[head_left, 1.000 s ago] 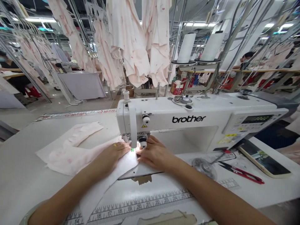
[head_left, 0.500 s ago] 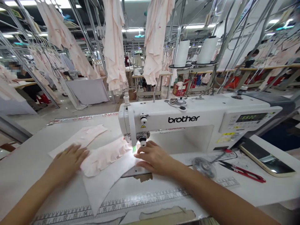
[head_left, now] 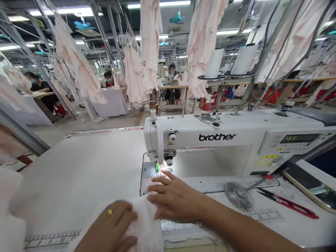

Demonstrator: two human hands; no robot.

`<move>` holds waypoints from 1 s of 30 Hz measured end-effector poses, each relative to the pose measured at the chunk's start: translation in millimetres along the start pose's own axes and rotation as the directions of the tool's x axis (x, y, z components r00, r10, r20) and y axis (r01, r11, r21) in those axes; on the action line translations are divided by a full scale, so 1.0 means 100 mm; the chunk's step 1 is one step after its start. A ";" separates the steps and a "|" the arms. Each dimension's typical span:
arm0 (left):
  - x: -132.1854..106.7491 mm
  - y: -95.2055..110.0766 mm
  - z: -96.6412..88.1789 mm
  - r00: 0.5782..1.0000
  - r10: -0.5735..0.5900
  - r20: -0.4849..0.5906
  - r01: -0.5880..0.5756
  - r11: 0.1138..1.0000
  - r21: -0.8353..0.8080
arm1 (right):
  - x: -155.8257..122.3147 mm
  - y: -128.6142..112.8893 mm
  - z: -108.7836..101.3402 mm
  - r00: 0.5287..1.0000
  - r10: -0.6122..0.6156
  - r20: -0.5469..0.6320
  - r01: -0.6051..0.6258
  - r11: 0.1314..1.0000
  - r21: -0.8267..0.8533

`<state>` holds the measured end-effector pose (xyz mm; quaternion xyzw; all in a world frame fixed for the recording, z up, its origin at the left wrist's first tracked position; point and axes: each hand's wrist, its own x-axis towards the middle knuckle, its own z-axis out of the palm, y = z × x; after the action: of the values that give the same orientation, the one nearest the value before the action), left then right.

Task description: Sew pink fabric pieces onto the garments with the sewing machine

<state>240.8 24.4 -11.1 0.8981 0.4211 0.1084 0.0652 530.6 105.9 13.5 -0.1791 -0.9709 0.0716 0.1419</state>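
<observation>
My left hand [head_left: 112,224], wearing a yellow ring and slightly blurred, has its fingers bent down over a pale pink fabric piece [head_left: 147,227] at the table's front edge. The gathered cloth partly hides the fingertips. My right hand [head_left: 178,196] reaches across to the needle area of a white Brother sewing machine [head_left: 215,122]. Its fingers are spread and stretched, with the lower ones touching the edge of the fabric. Just beyond those fingertips are the green presser foot [head_left: 157,167] and the metal needle plate [head_left: 149,170].
Right of the machine bed lie a clear round disc [head_left: 238,197], red-handled thread snips [head_left: 291,204] and a phone [head_left: 312,185]. A printed ruler [head_left: 49,239] runs along the front edge. Pale cloth [head_left: 10,210] hangs at the left. Thread cones [head_left: 214,63] stand behind; co-workers sit farther off.
The fabric has come out from under the presser foot area toward me. My left hand has moved right and nearer, while my right hand has spread its fingers. The view has shifted left.
</observation>
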 end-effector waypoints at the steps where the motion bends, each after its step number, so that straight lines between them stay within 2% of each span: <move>1: 0.12 0.02 0.01 0.999 0.038 -0.006 -0.038 0.998 0.055 | 0.00 0.02 0.00 1.000 -0.001 -0.008 0.000 0.999 -0.034; 4: 0.41 0.06 0.01 0.989 0.141 0.049 -0.147 0.974 0.170 | -0.01 0.09 0.01 0.998 0.004 -0.061 -0.011 0.992 -0.127; 7: 0.56 0.01 0.00 0.985 0.123 0.124 -0.146 0.968 0.206 | -0.03 0.19 0.00 0.993 0.013 -0.114 -0.031 0.986 -0.164; 12: 0.81 -0.25 -0.05 0.985 0.134 0.111 -0.150 0.978 0.144 | -0.05 0.26 -0.03 0.993 -0.048 -0.109 0.036 0.994 -0.108; 17: 1.07 -0.44 -0.07 0.980 0.123 0.156 -0.138 0.987 0.087 | -0.04 0.27 -0.03 0.997 0.038 -0.069 -0.044 0.995 -0.086; 22: 1.14 -0.50 -0.04 0.982 0.094 0.162 -0.108 0.991 0.082 | -0.05 0.33 -0.06 0.994 0.092 -0.056 -0.096 0.993 -0.068; 30: 1.12 -0.50 -0.04 0.988 0.133 0.078 -0.141 0.984 0.111 | -0.04 0.31 -0.09 0.993 0.111 -0.027 -0.110 0.993 0.042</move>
<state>272.5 142.4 -2.2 0.9306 0.3612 0.0563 0.0200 546.8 134.5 15.0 -0.2308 -0.9557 0.0964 0.1556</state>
